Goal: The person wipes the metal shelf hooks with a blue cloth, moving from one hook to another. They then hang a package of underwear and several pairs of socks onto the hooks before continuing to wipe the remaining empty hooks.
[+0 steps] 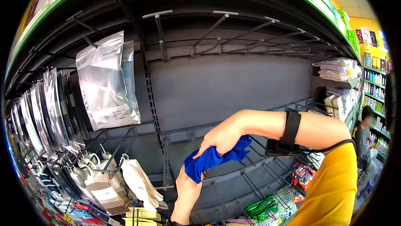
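A crumpled blue cloth point(214, 159) is bunched between my two hands in front of the dark shelf rack. My right hand point(221, 138) grips it from above, fingers curled over the fabric. The cloth's loose end hangs out to the right, below that wrist. Lower down, my left hand point(189, 186) is closed on the cloth's left end, its fingers partly hidden by the fabric. Metal display hooks point(246, 180) stick out just below and to the right of the hands. Behind them is the grey back panel point(234, 84).
Plastic-packed goods point(106, 84) hang on hooks at the left, with white socks point(138, 182) beneath. Long bare hooks point(213, 29) project above. Folded packs point(338, 70) and green packages point(271, 205) lie at the right. A seated person point(365, 150) is at the far right.
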Tool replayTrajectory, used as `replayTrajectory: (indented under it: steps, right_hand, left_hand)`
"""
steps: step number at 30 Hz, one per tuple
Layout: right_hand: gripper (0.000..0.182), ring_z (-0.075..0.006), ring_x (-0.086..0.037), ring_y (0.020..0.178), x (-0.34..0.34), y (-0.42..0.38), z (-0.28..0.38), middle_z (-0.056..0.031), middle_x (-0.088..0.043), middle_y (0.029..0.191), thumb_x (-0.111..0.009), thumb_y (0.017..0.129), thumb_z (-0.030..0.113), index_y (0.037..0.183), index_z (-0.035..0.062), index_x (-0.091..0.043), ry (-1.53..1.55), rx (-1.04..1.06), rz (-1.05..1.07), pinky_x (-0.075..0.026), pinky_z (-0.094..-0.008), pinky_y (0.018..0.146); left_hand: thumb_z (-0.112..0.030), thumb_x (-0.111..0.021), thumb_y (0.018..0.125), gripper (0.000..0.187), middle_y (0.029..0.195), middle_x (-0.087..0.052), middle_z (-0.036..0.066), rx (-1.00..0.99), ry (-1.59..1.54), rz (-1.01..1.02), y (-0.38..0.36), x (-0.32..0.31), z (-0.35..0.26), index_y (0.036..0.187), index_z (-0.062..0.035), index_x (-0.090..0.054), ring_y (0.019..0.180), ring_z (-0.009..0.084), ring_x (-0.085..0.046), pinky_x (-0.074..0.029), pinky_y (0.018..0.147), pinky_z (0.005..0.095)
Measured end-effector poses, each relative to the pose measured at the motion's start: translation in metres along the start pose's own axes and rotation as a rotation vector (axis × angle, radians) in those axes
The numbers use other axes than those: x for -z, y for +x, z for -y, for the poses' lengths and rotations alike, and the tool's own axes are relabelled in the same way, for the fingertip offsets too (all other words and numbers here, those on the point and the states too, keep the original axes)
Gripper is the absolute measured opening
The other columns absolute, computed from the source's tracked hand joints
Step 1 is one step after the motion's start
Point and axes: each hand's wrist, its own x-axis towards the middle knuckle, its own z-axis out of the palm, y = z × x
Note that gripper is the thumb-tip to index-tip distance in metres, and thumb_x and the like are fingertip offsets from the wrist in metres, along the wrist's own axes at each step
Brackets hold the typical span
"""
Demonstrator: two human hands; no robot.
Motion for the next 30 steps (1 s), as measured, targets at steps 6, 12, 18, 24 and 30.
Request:
replayTrajectory:
  steps: [6,12,18,24,30]
  right_hand:
    - [0.041,-0.0130,-0.055,0.071,-0.011,-0.029,0.028,-0.0061,-0.062,0.086,-0.048,0.071,-0.003,0.111,0.0023,-0.056,0.180,-0.028,-0.001,-0.046,-0.0280,0.062]
    - [0.027,-0.0124,-0.055,0.081,-0.034,-0.064,0.028,-0.0063,-0.064,0.087,-0.057,0.076,0.004,0.103,-0.0006,-0.060,0.425,0.050,-0.522,-0.046,-0.0279,0.074]
    - [0.023,-0.0099,-0.056,0.081,-0.055,-0.085,0.038,-0.0047,-0.063,0.087,-0.055,0.086,0.014,0.105,0.0020,-0.060,0.691,0.144,-1.323,-0.045,-0.0267,0.073]
    - [0.028,-0.0085,-0.053,0.088,-0.085,-0.085,0.054,-0.0017,-0.061,0.098,-0.054,0.088,0.012,0.115,0.0031,-0.054,0.692,0.363,-1.781,-0.043,-0.0245,0.080]
    - [0.032,-0.0114,-0.055,0.095,-0.132,-0.088,0.059,-0.0035,-0.060,0.104,-0.062,0.083,0.008,0.113,0.0029,-0.056,0.573,0.434,-1.860,-0.042,-0.0262,0.087]
  left_hand:
    - [-0.004,-0.057,0.076,0.031,0.096,-0.058,0.014,-0.017,0.059,0.027,0.000,0.006,-0.009,0.108,-0.0050,-0.058,0.087,0.0342,-0.059,-0.048,0.072,0.0394]
    - [-0.012,-0.058,0.079,0.038,0.099,-0.055,0.015,0.058,0.198,0.128,0.004,0.002,-0.016,0.115,-0.0002,-0.051,0.091,0.0329,-0.056,-0.048,0.073,0.0391]
    - [-0.014,-0.058,0.081,0.042,0.092,-0.054,0.014,-0.003,0.199,0.091,-0.003,0.002,-0.021,0.120,0.0002,-0.048,0.085,0.0299,-0.057,-0.049,0.068,0.0382]
    - [-0.016,-0.059,0.082,0.048,0.089,-0.056,0.014,0.017,0.180,0.108,-0.003,0.005,-0.024,0.125,-0.0017,-0.044,0.082,0.0289,-0.059,-0.050,0.067,0.0375]
    - [-0.016,-0.061,0.082,0.059,0.091,-0.057,0.012,-0.010,0.202,0.159,-0.007,0.011,-0.024,0.134,-0.0031,-0.034,0.082,0.0270,-0.060,-0.051,0.067,0.0362]
